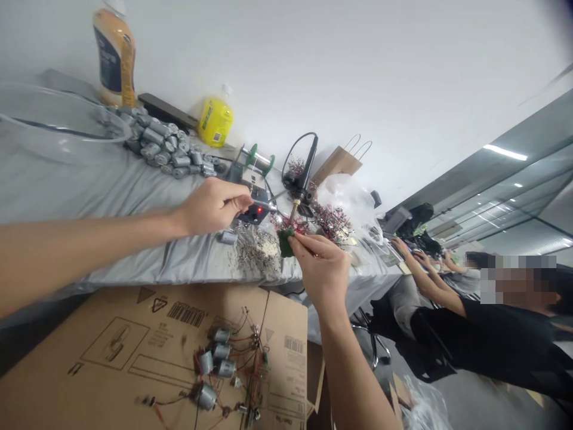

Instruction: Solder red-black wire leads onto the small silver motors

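Note:
My right hand pinches a small green circuit board between thumb and fingertips. The board sits just below the tip of a soldering iron, which is fixed tip-down in a holder; whether they touch I cannot tell. My left hand is closed in a pinch in front of a dark box with a lit red lamp; what lies between its fingers is too small to make out. Above that box stands a green spool of solder wire. Wire pieces with red parts lie behind the board.
Many grey motors are heaped at the back left near a yellow bottle and an orange bottle. Wired motors lie on a cardboard box below the table edge. A seated person works at the right.

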Available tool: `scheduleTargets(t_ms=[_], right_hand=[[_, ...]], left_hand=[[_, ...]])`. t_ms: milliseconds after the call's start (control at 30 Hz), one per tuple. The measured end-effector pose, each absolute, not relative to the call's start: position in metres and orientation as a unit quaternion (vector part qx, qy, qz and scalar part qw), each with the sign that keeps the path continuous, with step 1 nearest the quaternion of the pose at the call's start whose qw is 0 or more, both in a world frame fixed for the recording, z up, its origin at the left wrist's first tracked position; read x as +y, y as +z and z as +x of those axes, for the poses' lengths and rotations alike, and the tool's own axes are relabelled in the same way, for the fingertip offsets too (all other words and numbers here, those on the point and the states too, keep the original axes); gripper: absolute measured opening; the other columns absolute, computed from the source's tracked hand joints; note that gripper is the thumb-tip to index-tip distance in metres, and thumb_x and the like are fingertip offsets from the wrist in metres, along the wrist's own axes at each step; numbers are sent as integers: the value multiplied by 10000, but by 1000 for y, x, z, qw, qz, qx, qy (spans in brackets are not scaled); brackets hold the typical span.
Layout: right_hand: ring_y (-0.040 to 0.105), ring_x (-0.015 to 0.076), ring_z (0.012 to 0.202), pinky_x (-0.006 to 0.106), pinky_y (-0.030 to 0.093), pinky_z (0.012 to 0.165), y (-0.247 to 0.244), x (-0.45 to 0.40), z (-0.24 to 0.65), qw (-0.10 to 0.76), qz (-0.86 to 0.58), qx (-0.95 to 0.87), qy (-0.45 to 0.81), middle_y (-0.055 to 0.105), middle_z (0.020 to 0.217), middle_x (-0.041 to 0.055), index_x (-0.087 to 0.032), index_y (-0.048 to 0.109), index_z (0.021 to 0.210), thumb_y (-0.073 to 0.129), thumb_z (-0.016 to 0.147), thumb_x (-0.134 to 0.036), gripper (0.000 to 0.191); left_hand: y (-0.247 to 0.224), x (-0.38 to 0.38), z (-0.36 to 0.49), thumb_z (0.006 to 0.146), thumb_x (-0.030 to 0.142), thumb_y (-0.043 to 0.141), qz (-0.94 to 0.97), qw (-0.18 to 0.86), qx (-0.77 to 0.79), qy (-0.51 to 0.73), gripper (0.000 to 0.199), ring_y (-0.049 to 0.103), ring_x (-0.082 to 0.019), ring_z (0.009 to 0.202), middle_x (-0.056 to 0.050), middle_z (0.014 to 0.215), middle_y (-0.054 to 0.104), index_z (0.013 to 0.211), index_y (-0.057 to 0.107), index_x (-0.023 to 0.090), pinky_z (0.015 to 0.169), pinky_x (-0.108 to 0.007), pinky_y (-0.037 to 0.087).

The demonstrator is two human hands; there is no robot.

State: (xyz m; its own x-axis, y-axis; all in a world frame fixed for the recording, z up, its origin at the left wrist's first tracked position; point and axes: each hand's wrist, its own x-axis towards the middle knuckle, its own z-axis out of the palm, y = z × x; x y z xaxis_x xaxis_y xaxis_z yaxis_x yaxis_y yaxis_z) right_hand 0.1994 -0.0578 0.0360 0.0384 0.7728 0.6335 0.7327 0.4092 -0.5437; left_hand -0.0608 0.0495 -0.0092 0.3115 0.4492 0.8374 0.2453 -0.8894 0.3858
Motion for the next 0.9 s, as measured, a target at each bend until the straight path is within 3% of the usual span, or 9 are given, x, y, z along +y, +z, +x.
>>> scheduleTargets(t_ms=[167, 433, 600, 900], right_hand=[[783, 194, 785, 325, 606, 675, 49, -53, 200, 493, -554, -670, 29, 864, 908, 61, -269, 943, 962, 824, 917, -350, 151], [691, 155, 643, 296, 505, 572, 39, -57, 196, 470, -558, -681, 63, 803, 771, 45, -231, 931, 871, 820, 872, -316, 140], [728, 177, 727, 312, 543, 631, 48, -54, 194, 482, -563, -669, 56, 828, 829, 46, -262, 944, 930, 809, 891, -349, 165], [707, 175, 696, 322, 516, 610, 45, -61, 196, 464, -568, -680, 31, 819, 820, 56, -249, 938, 883, 806, 891, -342, 162]], left_hand=[[-9, 49, -60, 1150, 253, 545, 804, 100, 211, 547, 424, 604, -122, 589, 6, 662, 659, 751, 663, 173, 597, -259, 430], [-9, 49, -60, 1133, 244, 542, 803, 95, 209, 550, 397, 562, -119, 580, 19, 647, 621, 762, 663, 174, 602, -261, 416], [-10, 51, -60, 1138, 276, 546, 800, 97, 212, 552, 410, 588, -123, 596, 15, 659, 645, 757, 663, 178, 617, -264, 427], [-8, 49, -61, 1123, 266, 541, 803, 111, 224, 541, 381, 595, -142, 612, 7, 662, 653, 773, 671, 189, 631, -288, 435]])
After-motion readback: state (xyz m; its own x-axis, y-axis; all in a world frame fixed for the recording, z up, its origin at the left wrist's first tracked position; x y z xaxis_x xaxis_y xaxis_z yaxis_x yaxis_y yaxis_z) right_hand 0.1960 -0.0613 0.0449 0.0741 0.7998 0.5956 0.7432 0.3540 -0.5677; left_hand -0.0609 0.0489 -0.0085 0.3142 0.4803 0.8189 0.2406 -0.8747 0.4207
